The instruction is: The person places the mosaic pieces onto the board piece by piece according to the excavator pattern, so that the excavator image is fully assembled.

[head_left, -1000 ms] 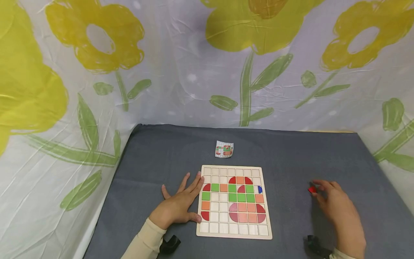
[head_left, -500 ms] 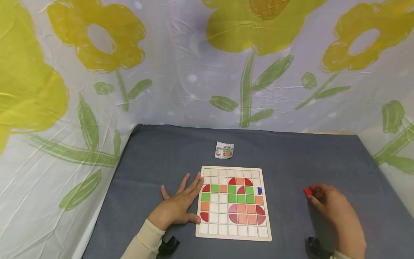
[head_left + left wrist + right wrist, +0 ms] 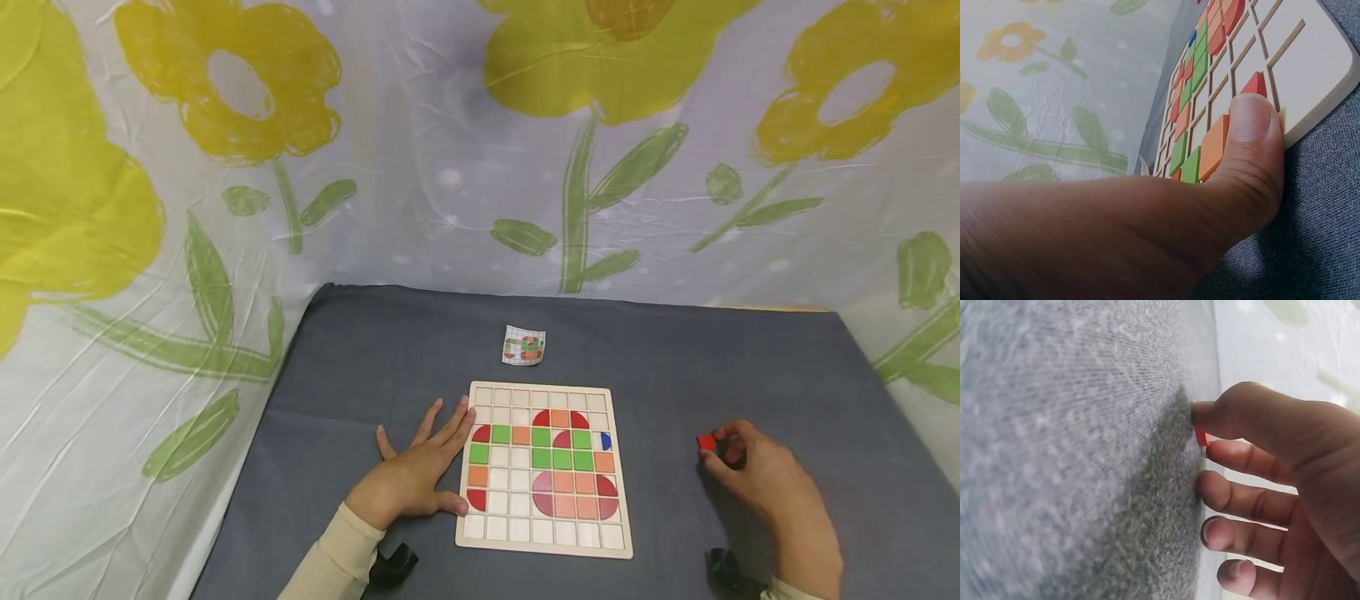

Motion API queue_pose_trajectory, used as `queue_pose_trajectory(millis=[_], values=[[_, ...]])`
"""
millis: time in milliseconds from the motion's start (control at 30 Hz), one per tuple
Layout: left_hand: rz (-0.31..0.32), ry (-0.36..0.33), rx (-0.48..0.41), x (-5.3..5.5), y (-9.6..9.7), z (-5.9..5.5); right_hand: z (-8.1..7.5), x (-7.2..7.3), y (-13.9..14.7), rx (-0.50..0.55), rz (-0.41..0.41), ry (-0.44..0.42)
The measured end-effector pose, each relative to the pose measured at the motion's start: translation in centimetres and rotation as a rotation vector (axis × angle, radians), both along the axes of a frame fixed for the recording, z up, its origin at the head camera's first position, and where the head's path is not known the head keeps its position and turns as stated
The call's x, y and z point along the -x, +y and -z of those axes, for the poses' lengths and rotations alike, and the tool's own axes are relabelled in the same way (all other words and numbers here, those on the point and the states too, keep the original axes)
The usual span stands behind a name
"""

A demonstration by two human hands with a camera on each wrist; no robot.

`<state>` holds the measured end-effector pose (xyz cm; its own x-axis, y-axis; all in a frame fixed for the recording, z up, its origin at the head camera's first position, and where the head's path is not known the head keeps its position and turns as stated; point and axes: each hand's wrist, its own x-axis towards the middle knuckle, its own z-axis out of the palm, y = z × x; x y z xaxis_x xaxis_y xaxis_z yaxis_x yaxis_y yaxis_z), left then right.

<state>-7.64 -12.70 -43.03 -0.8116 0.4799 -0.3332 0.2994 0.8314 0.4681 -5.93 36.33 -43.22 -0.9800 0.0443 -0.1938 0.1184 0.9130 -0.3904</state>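
Observation:
A pale wooden grid board [image 3: 543, 537] lies on the cloth, some of its cells filled with red, green, orange and pink tiles and one blue piece. My left hand [image 3: 412, 479] rests with spread fingers along the board's left edge. In the left wrist view its thumb [image 3: 1250, 122] lies on the edge beside a red tile [image 3: 1255, 84]. Off to the right of the board, my right hand [image 3: 765, 471] pinches a small red tile [image 3: 706, 442] between thumb and index finger, low over the cloth. The right wrist view shows this red tile [image 3: 1202, 436] mostly hidden by the fingertips.
A small printed card [image 3: 523, 346] with a coloured grid pattern lies beyond the board. Dark grey cloth [image 3: 375, 350] covers the table. A pale curtain with yellow flowers [image 3: 420, 167] hangs behind the table and along its sides.
My right hand has moved a little left with the red tile, which now shows more fully between the fingertips. The left hand stays on the board's edge.

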Motion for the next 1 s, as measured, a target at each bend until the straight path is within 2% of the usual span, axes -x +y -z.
queue_pose_trajectory(millis=[300, 433, 533, 767, 867, 1000], values=[[0.001, -0.003, 0.011, 0.1, 0.1, 0.0, 0.2, -0.1, -0.8, 0.005, -0.009, 0.04], [-0.004, -0.004, 0.008, 0.1, 0.1, 0.1, -0.3, -0.1, -2.4, 0.012, -0.01, 0.027], [-0.007, -0.006, 0.006, 0.1, 0.2, 0.1, -1.1, -0.2, -4.6, 0.018, -0.032, 0.046], [-0.007, 0.0, 0.004, 0.2, 0.2, 0.2, -2.7, -1.1, -11.8, 0.036, -0.143, 0.184], [-0.009, 0.001, 0.004, 0.1, 0.2, 0.3, -2.8, -1.6, -14.8, 0.045, -0.218, 0.227], [-0.012, -0.005, 0.0, 0.0, 0.2, 0.3, -2.2, -2.4, -18.4, 0.038, -0.344, 0.301]])
